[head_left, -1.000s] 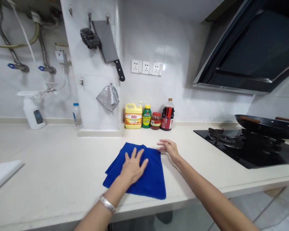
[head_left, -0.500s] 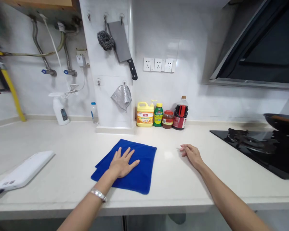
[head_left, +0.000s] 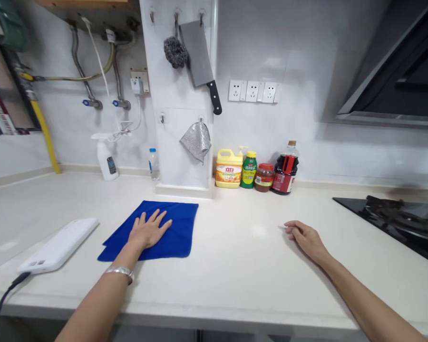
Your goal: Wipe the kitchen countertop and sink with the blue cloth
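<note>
Cloth [head_left: 180, 230] lies flat on the worktop [head_left: 231, 275]; how much work remains is unclear.
Left hand [head_left: 147, 233] on cloth, fingers apart; right hand [head_left: 309, 242] right of cloth, fingers curled together.

A kitchen; gas stove [head_left: 406, 218], range hood [head_left: 406, 90], hanging cleaver [head_left: 199, 57]

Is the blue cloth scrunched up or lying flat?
Flat. The blue cloth lies smooth on the counter under the left hand; two offset corners suggest it's folded.
</note>
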The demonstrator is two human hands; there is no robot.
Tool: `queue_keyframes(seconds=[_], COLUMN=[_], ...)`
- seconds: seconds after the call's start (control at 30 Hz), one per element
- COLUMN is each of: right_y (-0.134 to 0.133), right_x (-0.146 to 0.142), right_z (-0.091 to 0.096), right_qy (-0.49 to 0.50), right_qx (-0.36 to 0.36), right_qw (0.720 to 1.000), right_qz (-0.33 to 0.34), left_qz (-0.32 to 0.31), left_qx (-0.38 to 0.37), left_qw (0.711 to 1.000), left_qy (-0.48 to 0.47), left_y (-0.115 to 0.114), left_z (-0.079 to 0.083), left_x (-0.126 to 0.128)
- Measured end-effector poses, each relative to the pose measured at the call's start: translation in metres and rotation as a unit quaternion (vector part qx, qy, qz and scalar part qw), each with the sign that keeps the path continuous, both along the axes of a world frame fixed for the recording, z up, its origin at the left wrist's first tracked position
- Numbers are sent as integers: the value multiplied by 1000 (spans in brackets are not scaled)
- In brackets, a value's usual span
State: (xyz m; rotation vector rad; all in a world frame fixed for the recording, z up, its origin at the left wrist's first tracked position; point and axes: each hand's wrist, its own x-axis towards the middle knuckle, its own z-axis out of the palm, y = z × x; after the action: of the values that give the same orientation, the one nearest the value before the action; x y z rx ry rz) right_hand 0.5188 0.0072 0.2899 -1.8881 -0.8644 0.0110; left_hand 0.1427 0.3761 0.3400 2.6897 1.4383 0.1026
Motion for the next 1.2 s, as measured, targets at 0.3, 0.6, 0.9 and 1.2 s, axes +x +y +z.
queue_keyframes(seconds=[0.3, 0.6, 0.9, 1.2], right_y=[4, 10, 17, 27], right_x=[2, 3, 0, -14], right_z=[-7, -6, -11, -4], right_qy=[-44, -172, -215, -241], right_qx=[-47, -113, -134, -188], right_qw=[998, 978, 967, 951], right_qz=[-25, -41, -32, -41], left_qz=[11, 1, 6, 20], left_qx=[15, 17, 19, 23], left_qw=[1000, 1000, 1000, 999], left_qy=[-4, 3, -8, 28], left_y=[48, 99, 116, 26], left_z=[1, -2, -4, 3], left_x=[-1, 9, 17, 83])
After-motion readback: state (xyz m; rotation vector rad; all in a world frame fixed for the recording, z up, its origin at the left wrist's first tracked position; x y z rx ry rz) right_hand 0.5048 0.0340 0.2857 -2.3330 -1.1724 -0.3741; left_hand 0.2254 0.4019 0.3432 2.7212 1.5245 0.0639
